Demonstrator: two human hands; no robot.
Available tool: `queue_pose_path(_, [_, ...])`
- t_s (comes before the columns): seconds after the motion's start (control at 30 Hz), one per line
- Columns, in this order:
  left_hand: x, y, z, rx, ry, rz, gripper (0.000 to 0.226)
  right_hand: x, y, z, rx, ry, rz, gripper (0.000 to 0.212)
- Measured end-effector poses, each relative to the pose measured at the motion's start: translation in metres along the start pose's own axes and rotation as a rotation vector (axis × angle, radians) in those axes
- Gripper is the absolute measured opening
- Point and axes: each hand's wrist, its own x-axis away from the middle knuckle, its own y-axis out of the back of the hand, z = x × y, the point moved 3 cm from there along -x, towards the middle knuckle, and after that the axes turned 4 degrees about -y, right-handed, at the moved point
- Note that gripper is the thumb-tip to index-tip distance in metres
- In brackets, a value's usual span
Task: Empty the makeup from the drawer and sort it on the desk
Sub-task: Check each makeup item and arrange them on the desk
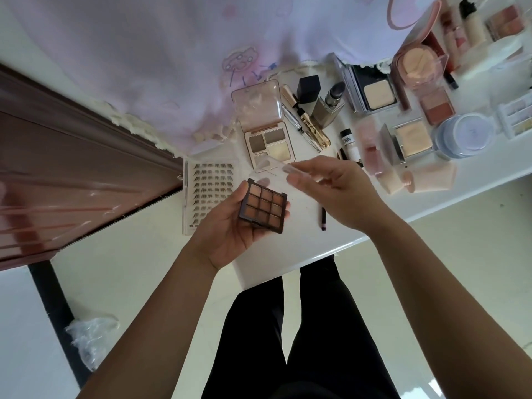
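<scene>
My left hand (230,226) holds a small brown nine-pan eyeshadow palette (264,206) above the near edge of the white desk (302,249). The palette's clear lid (273,168) is swung open, and my right hand (336,191) pinches the lid's far edge. On the desk lie a tray of false lashes (210,194), an open four-pan palette (269,144), mascara tubes (309,125), lipsticks (331,103), powder compacts (377,92), a blush (436,106) and a pale blue jar (463,133). No drawer shows.
A thin dark pencil (324,218) lies by my right wrist. Pink sponges (417,177) sit near the desk's front edge. A lilac cloth (172,67) hangs behind the desk. A brown door frame (72,168) stands on the left, and a plastic bag (89,338) lies on the floor.
</scene>
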Motion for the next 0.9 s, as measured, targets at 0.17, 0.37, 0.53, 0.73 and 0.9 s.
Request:
queue_pose_path(0.17, [-0.006, 0.003, 0.009, -0.304, -0.101, -0.111, 0.04, -0.005, 0.007, -0.013, -0.076, -0.098, -0.151, 0.008])
queue_pose_path(0.37, [-0.02, 0.005, 0.017, -0.471, -0.199, -0.225, 0.026, -0.006, 0.005, -0.024, -0.071, -0.146, -0.26, 0.023])
queue_pose_path(0.53, [-0.034, -0.008, 0.022, -0.486, -0.296, -0.383, 0.028, -0.007, 0.005, -0.035, 0.027, -0.216, -0.348, 0.028])
queue_pose_path(0.73, [-0.047, -0.018, 0.02, -0.589, -0.368, -0.587, 0.031, -0.005, -0.002, -0.037, 0.212, -0.22, -0.323, 0.035])
queue_pose_path(0.9, [-0.041, -0.033, 0.01, -1.027, -0.438, -0.61, 0.035, -0.004, -0.001, -0.033, 0.198, -0.252, -0.307, 0.035])
